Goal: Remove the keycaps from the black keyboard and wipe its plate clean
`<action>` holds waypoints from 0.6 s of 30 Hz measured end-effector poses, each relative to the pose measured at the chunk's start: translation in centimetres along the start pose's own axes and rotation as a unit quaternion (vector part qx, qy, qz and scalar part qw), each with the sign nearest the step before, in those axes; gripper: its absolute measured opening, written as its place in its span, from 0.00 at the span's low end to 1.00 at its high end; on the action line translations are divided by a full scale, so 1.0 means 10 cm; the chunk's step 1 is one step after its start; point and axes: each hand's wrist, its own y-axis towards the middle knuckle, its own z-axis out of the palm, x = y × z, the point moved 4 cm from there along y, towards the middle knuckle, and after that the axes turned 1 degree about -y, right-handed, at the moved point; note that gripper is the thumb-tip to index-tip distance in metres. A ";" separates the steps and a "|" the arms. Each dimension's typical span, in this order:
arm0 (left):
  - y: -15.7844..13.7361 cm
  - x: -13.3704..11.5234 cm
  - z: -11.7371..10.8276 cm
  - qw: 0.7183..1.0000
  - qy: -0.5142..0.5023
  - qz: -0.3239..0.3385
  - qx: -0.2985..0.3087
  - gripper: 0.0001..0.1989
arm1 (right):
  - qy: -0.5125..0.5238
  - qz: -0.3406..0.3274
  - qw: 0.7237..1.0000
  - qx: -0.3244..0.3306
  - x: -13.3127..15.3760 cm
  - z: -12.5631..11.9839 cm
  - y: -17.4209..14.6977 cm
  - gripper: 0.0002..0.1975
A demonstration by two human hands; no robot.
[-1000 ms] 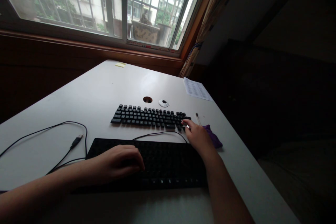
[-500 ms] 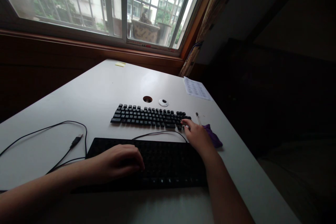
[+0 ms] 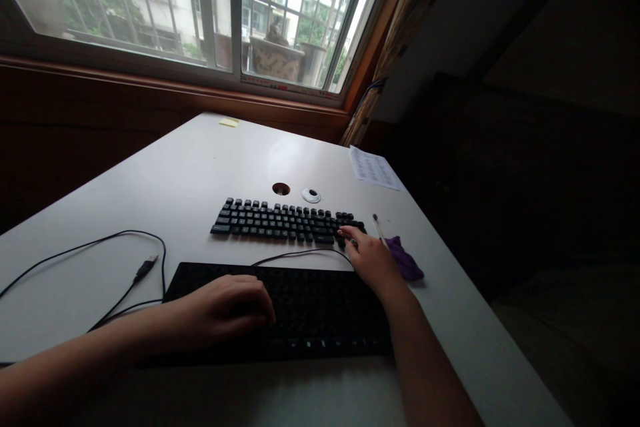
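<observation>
Your desk [image 3: 165,180] stretches away to the window [image 3: 233,20]. On it, the keyboard [image 3: 330,307] lies right under your left hand [image 3: 235,303], its long axis running left to right across you. That hand covers the left part, fingers curled and close together, tips near the middle; you can't tell from here whether they touch or grip anything. Your right forearm crosses the keyboard's right end. Just beyond its far edge, the loose keys [image 3: 280,220] sit in rows, long axis also left to right, sloping slightly down to the right. Your right hand [image 3: 373,260] is at their right end, thumb and index close together by a small dark key; whether they pinch it you can't tell. Outside the glass, a patterned pot [image 3: 275,59] holds a dark lump, too blurred to name. At your left, a cable [image 3: 133,232] loops beside the keyboard. Paper [image 3: 375,168] lies by the far right edge, and a purple cloth [image 3: 406,260] is just right of your right hand. Smallest is the yellow note [image 3: 229,123] at the far corner.
</observation>
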 end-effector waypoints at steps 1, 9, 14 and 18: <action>0.00 0.00 0.00 1.000 0.000 0.002 0.001 0.07 | 0.002 -0.002 1.000 0.003 0.00 0.01 0.00 0.19; -0.01 0.02 0.01 1.000 -0.004 0.002 0.000 0.07 | 0.010 0.000 1.000 -0.004 0.00 0.00 0.00 0.20; -0.01 0.02 0.00 1.000 -0.004 0.005 0.002 0.08 | -0.013 0.041 0.998 -0.036 -0.08 -0.06 0.01 0.18; -0.01 0.02 0.00 1.000 -0.006 0.002 0.001 0.07 | -0.019 0.045 0.998 -0.041 -0.11 -0.06 0.00 0.18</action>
